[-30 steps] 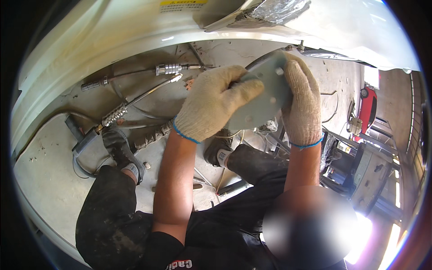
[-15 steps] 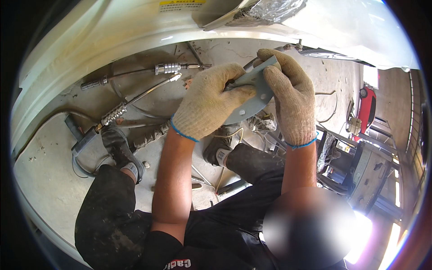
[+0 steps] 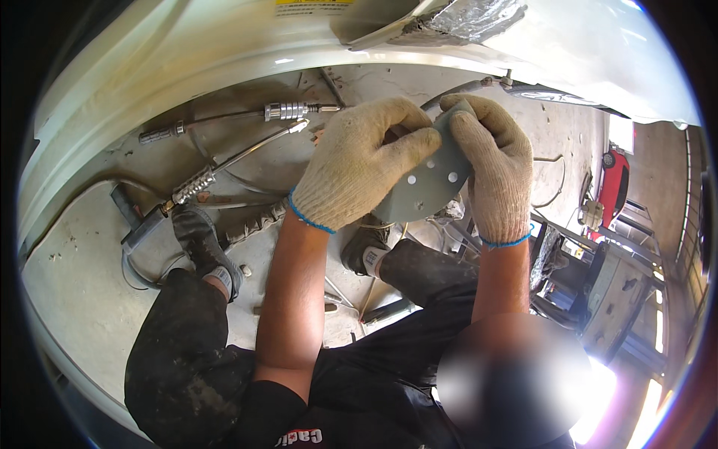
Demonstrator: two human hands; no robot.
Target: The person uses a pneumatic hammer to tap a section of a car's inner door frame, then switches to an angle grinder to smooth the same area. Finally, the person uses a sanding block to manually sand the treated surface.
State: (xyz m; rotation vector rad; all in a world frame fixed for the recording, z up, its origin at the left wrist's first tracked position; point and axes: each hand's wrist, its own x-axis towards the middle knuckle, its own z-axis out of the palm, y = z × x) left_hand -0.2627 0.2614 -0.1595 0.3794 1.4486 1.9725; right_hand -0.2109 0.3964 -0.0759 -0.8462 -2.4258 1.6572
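Note:
Between my two gloved hands is a grey-green sanding disc (image 3: 422, 193) with several round holes, held in front of the car panel. My left hand (image 3: 363, 161), in a beige knit glove with a blue cuff edge, pinches its upper left edge between thumb and fingers. The right hand (image 3: 497, 157), gloved the same way, grips the upper right part, thumb on the near face and fingers curled behind. Part of the disc is hidden by the gloves. Above it, a pale car body panel (image 3: 224, 78) has a rough, silvery bare patch (image 3: 467, 21).
Left on the concrete floor lie a slide hammer (image 3: 288, 111) and a second puller tool (image 3: 194, 185) with a coiled-looking shaft and black handle, plus cables and hoses. My shoes (image 3: 198, 236) stand among them. Farther right are a cluttered workbench (image 3: 617, 295) and a red car (image 3: 615, 183).
The disc has turned so that its perforated face shows more fully and darker. My left thumb has shifted up toward its upper edge, and the view has moved slightly.

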